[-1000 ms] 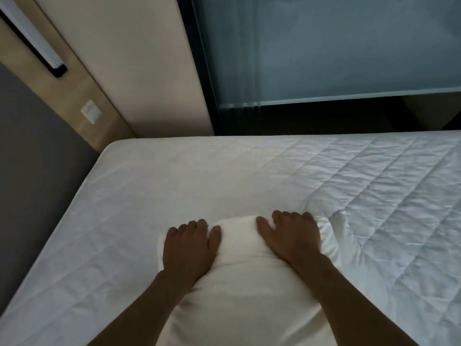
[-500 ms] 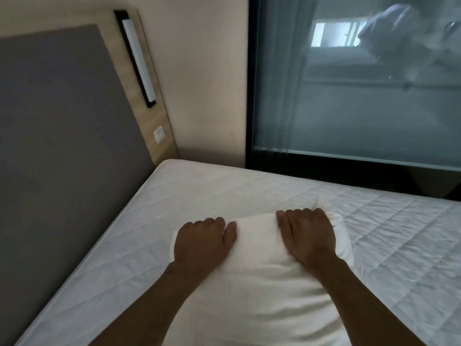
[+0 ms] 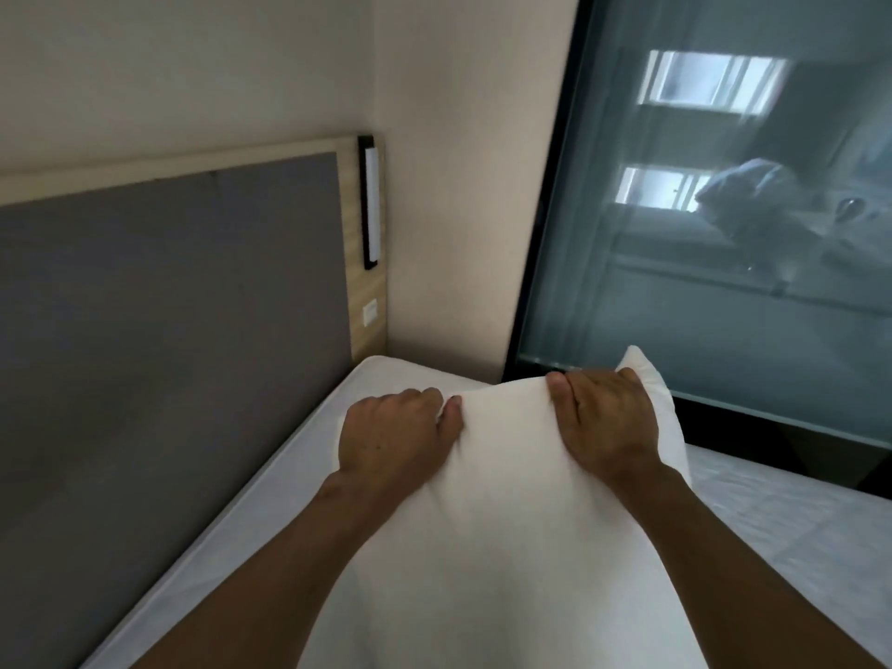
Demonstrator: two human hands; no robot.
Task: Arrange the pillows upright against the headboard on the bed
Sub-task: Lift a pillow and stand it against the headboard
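Nearby, headboard [image 3: 169, 306] flanks pillow [image 3: 507, 523] gripped by both hands.

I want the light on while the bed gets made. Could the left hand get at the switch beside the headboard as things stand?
Probably not right away: the left hand is gripping the pillow. The path to the switch looks free, with only bare mattress between.

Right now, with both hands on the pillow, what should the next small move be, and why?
Probably swing the pillow left toward the headboard and stand it on the mattress there. The left hand and right hand both grip its far edge, it sits apart from the headboard, and no pillow leans there yet.
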